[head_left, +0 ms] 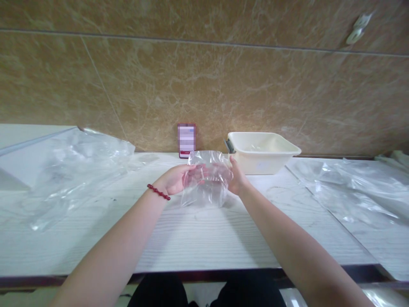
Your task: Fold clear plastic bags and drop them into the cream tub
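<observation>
A clear plastic bag point(206, 192) is stretched between my two hands above the white table. My left hand point(177, 179), with a red bead bracelet at its wrist, grips the bag's left side; the thumb lies on top and the fingers show through the film. At the bag's right side, my right hand point(237, 177) holds the edge with the thumb pointing up. Some of its fingers are seen only through the plastic. Just behind my right hand stands a cream plastic bin point(258, 164) with a grey clip on its left rim.
A phone point(186, 140) leans upright against the brown marbled wall. Loose clear plastic bags point(79, 166) are heaped at the left by a white board or box point(19, 166). More clear plastic point(358, 192) lies at the right. A white cable point(359, 30) is on the wall, upper right.
</observation>
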A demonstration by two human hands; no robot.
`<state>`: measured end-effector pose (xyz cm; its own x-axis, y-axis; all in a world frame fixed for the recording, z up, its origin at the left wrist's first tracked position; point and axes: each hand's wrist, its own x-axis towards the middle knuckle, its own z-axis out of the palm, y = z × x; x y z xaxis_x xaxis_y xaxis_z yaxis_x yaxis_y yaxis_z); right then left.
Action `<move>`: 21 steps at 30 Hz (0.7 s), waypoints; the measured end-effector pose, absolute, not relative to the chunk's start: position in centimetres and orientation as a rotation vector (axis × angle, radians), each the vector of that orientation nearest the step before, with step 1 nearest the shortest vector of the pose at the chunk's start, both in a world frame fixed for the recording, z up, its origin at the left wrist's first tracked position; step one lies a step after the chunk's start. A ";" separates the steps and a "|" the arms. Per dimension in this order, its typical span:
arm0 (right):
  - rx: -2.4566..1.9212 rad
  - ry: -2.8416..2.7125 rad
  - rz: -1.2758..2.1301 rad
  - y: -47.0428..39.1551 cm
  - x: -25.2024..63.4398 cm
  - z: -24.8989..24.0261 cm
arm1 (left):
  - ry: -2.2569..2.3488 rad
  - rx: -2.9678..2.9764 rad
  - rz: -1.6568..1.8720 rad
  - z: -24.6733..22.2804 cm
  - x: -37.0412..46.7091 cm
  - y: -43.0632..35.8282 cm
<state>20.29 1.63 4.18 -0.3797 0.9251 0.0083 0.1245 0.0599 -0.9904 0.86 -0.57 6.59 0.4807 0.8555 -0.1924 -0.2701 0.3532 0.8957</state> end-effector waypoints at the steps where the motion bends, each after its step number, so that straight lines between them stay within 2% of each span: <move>1: -1.033 -1.553 1.551 1.6 20.4 4.1 | 0.753 0.884 0.816 6.2 0.6 -0.2; 4: -0.960 -1.349 1.883 1.6 20.7 3.7 | 0.785 0.781 0.790 5.1 -0.2 0.8; 7: -0.954 -1.311 1.987 1.5 20.8 3.1 | 0.829 0.752 0.778 4.3 -0.6 1.4; 21: -1.027 -1.204 1.884 1.9 20.3 2.1 | 0.841 0.938 0.752 4.2 -0.9 1.1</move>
